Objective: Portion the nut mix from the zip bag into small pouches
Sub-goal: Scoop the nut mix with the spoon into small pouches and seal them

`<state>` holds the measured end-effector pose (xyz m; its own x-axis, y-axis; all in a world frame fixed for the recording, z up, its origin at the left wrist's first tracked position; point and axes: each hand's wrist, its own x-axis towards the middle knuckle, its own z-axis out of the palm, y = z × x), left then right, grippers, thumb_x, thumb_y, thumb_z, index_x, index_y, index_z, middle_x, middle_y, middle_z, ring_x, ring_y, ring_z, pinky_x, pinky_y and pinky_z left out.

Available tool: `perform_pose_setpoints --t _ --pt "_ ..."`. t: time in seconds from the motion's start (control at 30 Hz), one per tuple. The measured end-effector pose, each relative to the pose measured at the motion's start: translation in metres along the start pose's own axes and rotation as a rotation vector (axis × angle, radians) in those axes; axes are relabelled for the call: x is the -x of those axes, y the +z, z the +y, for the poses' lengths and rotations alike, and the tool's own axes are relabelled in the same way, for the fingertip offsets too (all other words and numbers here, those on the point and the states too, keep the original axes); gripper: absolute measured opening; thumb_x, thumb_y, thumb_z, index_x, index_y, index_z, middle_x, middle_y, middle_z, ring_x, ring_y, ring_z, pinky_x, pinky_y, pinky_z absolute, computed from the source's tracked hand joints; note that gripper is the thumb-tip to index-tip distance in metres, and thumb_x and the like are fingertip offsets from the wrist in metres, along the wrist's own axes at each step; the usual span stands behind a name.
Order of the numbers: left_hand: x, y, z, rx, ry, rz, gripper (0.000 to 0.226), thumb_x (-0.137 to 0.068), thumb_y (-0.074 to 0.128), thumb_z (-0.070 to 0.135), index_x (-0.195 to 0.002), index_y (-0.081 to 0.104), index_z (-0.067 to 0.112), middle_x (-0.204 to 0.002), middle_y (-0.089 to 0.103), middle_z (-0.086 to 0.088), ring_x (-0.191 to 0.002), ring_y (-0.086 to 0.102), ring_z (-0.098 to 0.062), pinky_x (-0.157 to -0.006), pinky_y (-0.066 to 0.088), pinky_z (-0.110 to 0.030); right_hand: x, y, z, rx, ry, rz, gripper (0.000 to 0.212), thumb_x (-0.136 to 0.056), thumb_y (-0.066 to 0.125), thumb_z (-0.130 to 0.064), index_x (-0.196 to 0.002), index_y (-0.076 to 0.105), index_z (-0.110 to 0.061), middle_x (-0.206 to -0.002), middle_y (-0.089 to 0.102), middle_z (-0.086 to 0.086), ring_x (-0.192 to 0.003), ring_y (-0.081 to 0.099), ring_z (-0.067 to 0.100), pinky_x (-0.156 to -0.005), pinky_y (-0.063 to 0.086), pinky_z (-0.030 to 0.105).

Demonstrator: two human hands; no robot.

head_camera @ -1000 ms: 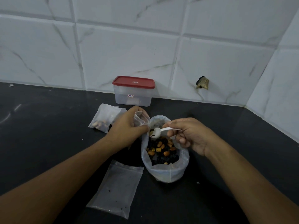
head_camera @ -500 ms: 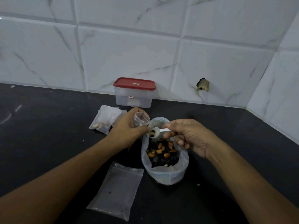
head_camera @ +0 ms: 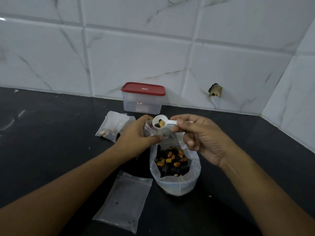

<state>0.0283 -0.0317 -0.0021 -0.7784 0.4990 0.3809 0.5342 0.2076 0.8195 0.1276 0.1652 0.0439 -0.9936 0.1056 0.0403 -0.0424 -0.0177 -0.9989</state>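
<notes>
Your left hand [head_camera: 136, 136] grips a small clear pouch [head_camera: 149, 131] by its mouth, thumb and fingers curled round the plastic. Your right hand [head_camera: 202, 140] pinches the handle of a white scoop [head_camera: 159, 123] between thumb and forefinger. The bowl of the scoop holds a few dark and tan pieces and hovers just over the pouch's opening. The zip bag [head_camera: 175, 186] stands open on the black counter [head_camera: 51, 142], just nearer than both hands, and the nut mix [head_camera: 172, 161] fills its lower part. A flat pouch [head_camera: 124, 200] lies to the near left of the bag, just beside it. Another pouch with nuts inside [head_camera: 111, 127] lies on the far left, behind your left hand. A clear container with a red lid [head_camera: 143, 99] sits against the tiled wall [head_camera: 136, 57].
</notes>
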Motion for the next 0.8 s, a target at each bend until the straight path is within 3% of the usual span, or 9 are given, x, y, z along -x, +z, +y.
perform_pose_setpoints --t 0.17,0.3,0.4,0.47,0.57,0.63,0.73,0.8 --pt "0.000 0.001 0.000 0.023 0.006 -0.011 0.048 -0.072 0.084 0.055 -0.102 0.064 0.024 -0.093 0.071 0.005 -0.087 0.068 -0.009 -0.079 0.057 -0.032 0.001 0.016 0.011 0.275 -0.137 -0.048 0.016 -0.102 0.063 -0.009 -0.113 0.073 -0.013 -0.095 0.079 0.011 -0.046 0.051 0.014 -0.041 0.036 0.018" --pt "0.001 0.001 0.000 0.099 -0.007 -0.037 0.038 -0.080 0.085 0.041 -0.104 0.064 0.020 -0.096 0.073 -0.002 -0.090 0.071 -0.019 -0.081 0.059 -0.039 0.001 0.015 0.016 0.554 -0.364 -0.020 0.019 -0.102 0.065 -0.011 -0.110 0.078 -0.023 -0.089 0.078 0.001 -0.049 0.058 0.013 -0.051 0.047 0.024" --pt "0.000 0.000 -0.001 0.074 0.014 -0.044 0.036 -0.079 0.086 0.037 -0.103 0.065 0.021 -0.098 0.072 0.001 -0.091 0.071 -0.018 -0.082 0.060 -0.040 0.000 0.017 0.022 0.772 -0.510 -0.039 0.024 -0.100 0.066 -0.009 -0.112 0.079 -0.024 -0.103 0.078 -0.010 -0.075 0.070 0.002 -0.069 0.055 0.022" --pt "-0.001 0.000 -0.003 0.066 0.017 -0.040 0.031 -0.079 0.084 0.029 -0.102 0.065 0.021 -0.098 0.072 0.003 -0.091 0.070 -0.016 -0.083 0.060 -0.041 -0.001 0.016 0.022 0.970 -0.646 -0.024 0.028 -0.099 0.063 -0.009 -0.115 0.079 -0.026 -0.107 0.075 -0.013 -0.095 0.071 0.005 -0.081 0.059 0.032" --pt "-0.002 0.000 -0.004 0.074 0.006 -0.042 0.029 -0.081 0.084 0.021 -0.102 0.065 0.021 -0.099 0.071 0.003 -0.092 0.070 -0.017 -0.085 0.061 -0.044 -0.002 0.013 0.018 1.115 -0.748 -0.004 0.031 -0.098 0.059 -0.009 -0.116 0.079 -0.025 -0.107 0.073 -0.014 -0.098 0.069 0.006 -0.081 0.058 0.035" --pt "-0.002 0.000 -0.005 0.087 0.002 -0.046 0.031 -0.079 0.085 0.027 -0.103 0.065 0.022 -0.099 0.072 0.001 -0.092 0.071 -0.020 -0.085 0.061 -0.047 -0.001 0.014 0.018 1.045 -0.707 0.000 0.030 -0.098 0.062 -0.008 -0.115 0.079 -0.026 -0.105 0.074 -0.014 -0.093 0.070 0.006 -0.078 0.058 0.033" --pt "-0.001 0.000 -0.006 0.126 -0.022 -0.038 0.044 -0.073 0.085 0.046 -0.106 0.064 0.025 -0.097 0.073 0.000 -0.093 0.071 -0.020 -0.087 0.060 -0.049 0.000 0.014 0.014 0.636 -0.446 0.045 0.020 -0.099 0.069 -0.011 -0.108 0.080 -0.024 -0.090 0.078 -0.003 -0.061 0.065 0.007 -0.059 0.052 0.026" --pt "-0.001 0.001 -0.007 0.110 -0.039 -0.032 0.052 -0.068 0.083 0.054 -0.109 0.064 0.029 -0.101 0.073 0.005 -0.098 0.071 -0.015 -0.091 0.058 -0.049 0.001 0.011 0.008 0.405 -0.306 0.086 0.017 -0.099 0.067 -0.010 -0.106 0.078 -0.020 -0.086 0.078 0.006 -0.050 0.056 0.016 -0.048 0.044 0.023"
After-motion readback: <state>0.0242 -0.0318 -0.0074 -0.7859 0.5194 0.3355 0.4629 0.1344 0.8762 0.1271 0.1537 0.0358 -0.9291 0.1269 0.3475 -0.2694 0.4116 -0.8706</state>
